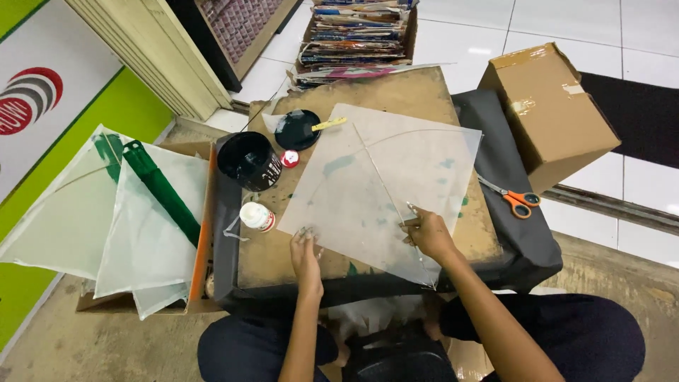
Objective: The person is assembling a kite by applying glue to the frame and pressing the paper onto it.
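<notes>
A translucent white kite (382,187) lay flat on the brown counter (396,92). The left hand (305,255) pressed open-fingered on the kite's near edge, while the right hand (428,232) pinched its thin stick. Orange scissors (515,199) sat just right of the kite, a black pot (249,160) to its left.

black pot (249,160) and glue bottle (257,216) left of kite (382,191), scissors (515,199) right
</notes>
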